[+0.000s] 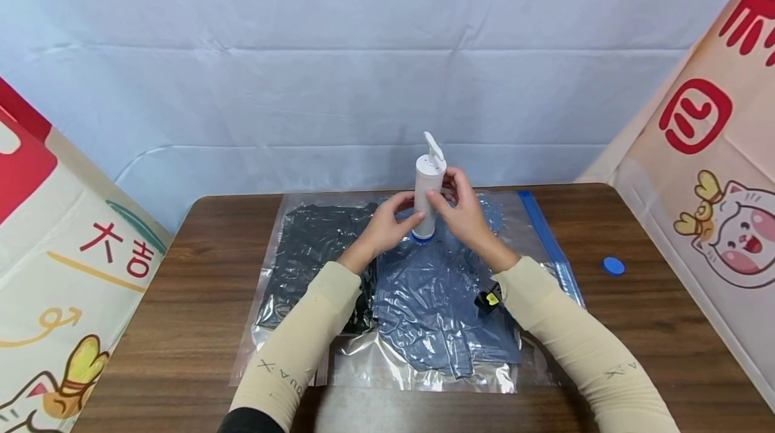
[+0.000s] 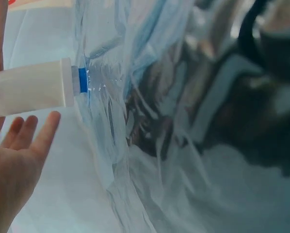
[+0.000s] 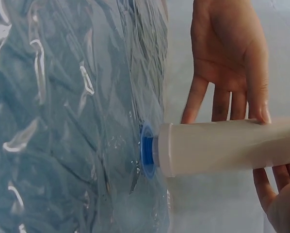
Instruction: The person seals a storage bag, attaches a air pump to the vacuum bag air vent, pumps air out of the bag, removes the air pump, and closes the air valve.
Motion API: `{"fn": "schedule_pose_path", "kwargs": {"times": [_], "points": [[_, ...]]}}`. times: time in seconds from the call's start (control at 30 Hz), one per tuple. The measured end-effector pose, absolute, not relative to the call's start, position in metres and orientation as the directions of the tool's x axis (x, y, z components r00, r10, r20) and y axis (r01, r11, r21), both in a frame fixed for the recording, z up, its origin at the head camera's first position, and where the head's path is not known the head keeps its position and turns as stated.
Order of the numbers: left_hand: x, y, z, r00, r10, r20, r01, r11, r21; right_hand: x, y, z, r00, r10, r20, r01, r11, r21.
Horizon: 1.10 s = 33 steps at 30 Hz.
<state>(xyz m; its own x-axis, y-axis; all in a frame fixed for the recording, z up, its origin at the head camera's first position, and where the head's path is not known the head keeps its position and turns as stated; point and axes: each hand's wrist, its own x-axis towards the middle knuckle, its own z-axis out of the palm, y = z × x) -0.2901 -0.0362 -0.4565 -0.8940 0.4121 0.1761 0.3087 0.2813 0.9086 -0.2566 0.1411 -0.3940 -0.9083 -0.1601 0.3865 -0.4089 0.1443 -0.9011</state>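
A white hand pump (image 1: 428,198) with its handle flipped up stands upright on the blue valve (image 1: 422,239) of a clear vacuum storage bag (image 1: 351,369). My right hand (image 1: 466,218) grips the pump's upper body, thumb in front and fingers behind. On the other side, my left hand (image 1: 387,224) has its thumb tip against the pump (image 3: 222,145); its fingers (image 2: 48,131) reach out fairly straight beside the barrel. Seen from the right wrist, the pump's collar sits right at the blue valve (image 3: 147,150). Folded blue-grey clothing (image 1: 418,298) and black clothing (image 1: 321,238) lie inside the bag.
A round blue cap (image 1: 613,265) lies on the brown wooden table (image 1: 660,332) to the right. A small black item with a yellow mark (image 1: 488,299) is by my right forearm. The bag's blue zip strip (image 1: 545,231) runs down its right side. White cloth hangs behind.
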Motion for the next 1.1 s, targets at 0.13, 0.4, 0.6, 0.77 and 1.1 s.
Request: {"fn": "schedule_pose_path", "kwargs": {"times": [0.13, 0.4, 0.6, 0.77, 1.1], "points": [[-0.290, -0.035, -0.456, -0.900, 0.399, 0.174, 0.300, 0.278, 0.913, -0.257, 0.142, -0.396, -0.901, -0.167, 0.400, -0.423, 0.137, -0.896], [-0.290, -0.031, -0.454, -0.916, 0.370, 0.154, 0.275, 0.301, 0.913, -0.257, 0.143, -0.399, -0.913, -0.174, 0.369, -0.397, 0.165, -0.903], [-0.291, -0.027, -0.454, -0.910, 0.373, 0.181, 0.322, 0.361, 0.875, -0.255, 0.143, -0.397, -0.914, -0.188, 0.360, -0.393, 0.186, -0.901], [-0.291, -0.025, -0.452, -0.912, 0.359, 0.198, 0.326, 0.340, 0.882, -0.256, 0.142, -0.394, -0.907, -0.173, 0.384, -0.414, 0.208, -0.886], [-0.290, -0.021, -0.438, -0.909, 0.331, 0.252, 0.349, 0.278, 0.895, -0.279, 0.149, -0.404, -0.900, -0.126, 0.417, -0.435, 0.209, -0.876]]}}
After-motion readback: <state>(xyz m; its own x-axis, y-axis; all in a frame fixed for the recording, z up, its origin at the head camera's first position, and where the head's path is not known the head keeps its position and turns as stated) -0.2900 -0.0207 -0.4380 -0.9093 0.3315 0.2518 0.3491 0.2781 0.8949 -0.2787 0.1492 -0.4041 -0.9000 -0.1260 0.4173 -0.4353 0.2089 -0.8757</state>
